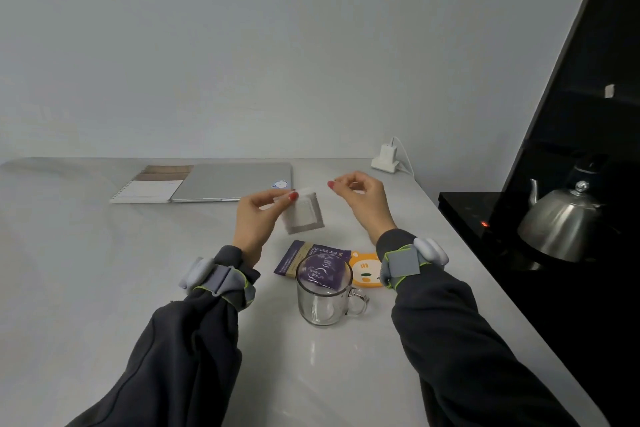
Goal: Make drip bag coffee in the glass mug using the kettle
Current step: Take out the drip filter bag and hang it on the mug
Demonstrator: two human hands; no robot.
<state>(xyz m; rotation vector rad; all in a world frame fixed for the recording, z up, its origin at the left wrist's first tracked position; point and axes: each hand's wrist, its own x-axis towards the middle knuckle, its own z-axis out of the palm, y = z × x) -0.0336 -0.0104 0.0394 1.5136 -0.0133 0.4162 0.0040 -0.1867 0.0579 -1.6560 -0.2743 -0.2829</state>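
notebook (149,189) + laptop (232,182): back left, side by side, out of my way
left hand (258,218): thumb and fingers pinching the drip bag's upper left corner
drip bag (304,215): up in the air between both hands, top edge tipped toward the right one
glass mug (323,295): below the bag and closer to me, between my wrists, handle right; I reckon the bag goes straight down and back
right hand (363,199): just right of the bag, not touching it, fingertips pinched together; can't tell if anything's in there
kettle (561,222): far right on the black cooktop, right hand nearer
table (86,270): pale grey, smooth, plain wall behind
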